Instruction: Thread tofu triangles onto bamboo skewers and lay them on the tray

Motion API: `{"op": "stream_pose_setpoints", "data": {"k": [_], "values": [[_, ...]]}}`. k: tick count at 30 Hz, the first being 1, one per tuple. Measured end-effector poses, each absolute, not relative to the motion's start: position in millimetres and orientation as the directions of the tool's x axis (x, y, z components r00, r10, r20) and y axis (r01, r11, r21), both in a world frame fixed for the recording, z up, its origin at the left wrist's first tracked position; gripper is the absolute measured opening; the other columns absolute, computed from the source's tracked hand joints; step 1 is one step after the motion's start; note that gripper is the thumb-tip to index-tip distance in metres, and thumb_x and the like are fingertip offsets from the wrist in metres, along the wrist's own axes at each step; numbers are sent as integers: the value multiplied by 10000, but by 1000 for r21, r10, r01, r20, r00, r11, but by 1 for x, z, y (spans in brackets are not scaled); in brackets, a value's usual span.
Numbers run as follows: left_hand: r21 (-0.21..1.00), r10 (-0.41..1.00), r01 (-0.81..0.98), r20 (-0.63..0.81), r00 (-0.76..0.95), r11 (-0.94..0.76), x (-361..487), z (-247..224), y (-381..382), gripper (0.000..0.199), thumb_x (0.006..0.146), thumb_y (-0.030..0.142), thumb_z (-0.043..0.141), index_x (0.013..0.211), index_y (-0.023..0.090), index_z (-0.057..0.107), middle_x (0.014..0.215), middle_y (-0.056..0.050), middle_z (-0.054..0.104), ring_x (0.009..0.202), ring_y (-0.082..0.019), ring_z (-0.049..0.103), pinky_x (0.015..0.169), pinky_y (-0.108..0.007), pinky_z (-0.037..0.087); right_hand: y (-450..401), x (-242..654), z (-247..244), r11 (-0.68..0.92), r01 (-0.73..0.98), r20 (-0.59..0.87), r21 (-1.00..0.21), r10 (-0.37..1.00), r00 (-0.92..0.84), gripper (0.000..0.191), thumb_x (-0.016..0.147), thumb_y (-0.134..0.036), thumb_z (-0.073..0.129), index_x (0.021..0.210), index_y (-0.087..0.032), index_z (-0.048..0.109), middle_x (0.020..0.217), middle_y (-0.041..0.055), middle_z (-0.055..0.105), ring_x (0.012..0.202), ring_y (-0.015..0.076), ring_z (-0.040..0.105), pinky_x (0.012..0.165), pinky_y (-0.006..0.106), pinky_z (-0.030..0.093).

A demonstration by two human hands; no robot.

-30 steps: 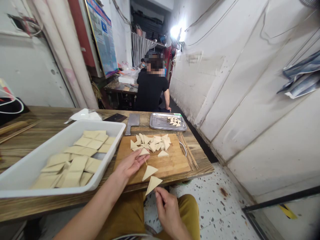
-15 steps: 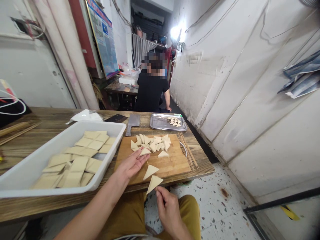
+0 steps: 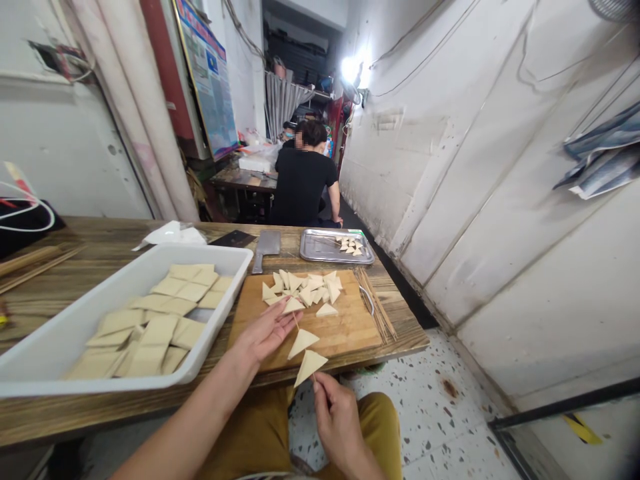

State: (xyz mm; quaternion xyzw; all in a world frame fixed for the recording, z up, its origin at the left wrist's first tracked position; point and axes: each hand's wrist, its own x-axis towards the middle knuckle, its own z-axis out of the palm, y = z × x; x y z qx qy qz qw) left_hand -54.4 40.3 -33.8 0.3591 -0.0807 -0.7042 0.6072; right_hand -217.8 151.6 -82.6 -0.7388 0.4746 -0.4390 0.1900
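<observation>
My right hand (image 3: 336,415) is closed around the lower end of a thin wooden skewer (image 3: 296,321) in front of the table edge. Two pale tofu triangles (image 3: 311,367) are threaded along it, one behind the other. At the skewer's far end, my left hand (image 3: 264,337) holds another tofu triangle (image 3: 293,306) on its fingers; whether the tip has pierced it I cannot tell. Just beyond lies a heap of similar triangles (image 3: 306,288) on the wooden cutting board (image 3: 345,333), with a single triangle (image 3: 327,310) nearer me.
To the left stands a white plastic tub (image 3: 220,333) of square tofu sheets (image 3: 156,328). A cleaver (image 3: 267,248) and a metal tray (image 3: 315,253) with filled skewers lie behind the board. Loose skewers (image 3: 383,310) lie right. A person in black (image 3: 305,183) sits beyond the table.
Both hands and the skewer keep nearly the same pose. The view has shifted very slightly, and the person beyond the table has barely moved.
</observation>
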Motion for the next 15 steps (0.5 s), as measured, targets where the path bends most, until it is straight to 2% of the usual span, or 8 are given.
{"op": "stream_pose_setpoints", "data": {"k": [3, 9, 12, 15], "values": [[550, -913, 801, -407, 11, -235, -56, -32, 43, 150, 853, 35, 499, 925, 82, 622, 889, -116, 699, 772, -141, 681, 797, -282, 575, 152, -217, -82, -473, -542, 475, -695, -867, 148, 312, 928, -246, 367, 840, -162, 654, 619, 26, 605, 575, 142, 598, 576, 191, 472], [547, -904, 792, -428, -16, -272, -59, -31, 46, 197, 853, 16, 473, 1004, 91, 575, 958, -154, 692, 864, -197, 692, 783, -302, 583, 153, -216, -85, -482, -548, 501, -684, -856, 128, 308, 925, -245, 378, 853, -164, 666, 632, 34, 627, 560, 141, 601, 568, 189, 479], [554, -900, 780, -435, -26, -290, -59, -31, 45, 131, 859, 31, 470, 939, 83, 560, 955, -184, 683, 892, -229, 690, 759, -316, 589, 152, -216, -87, -480, -549, 503, -684, -856, 121, 302, 925, -246, 382, 881, -163, 669, 635, 32, 628, 547, 138, 597, 588, 193, 489], [550, -903, 785, -428, -28, -285, -59, -32, 44, 50, 858, 72, 507, 863, 96, 551, 916, -171, 686, 866, -235, 694, 753, -358, 592, 152, -216, -88, -486, -545, 507, -683, -853, 124, 301, 923, -242, 381, 871, -163, 667, 631, 33, 624, 568, 143, 613, 592, 192, 491]]}}
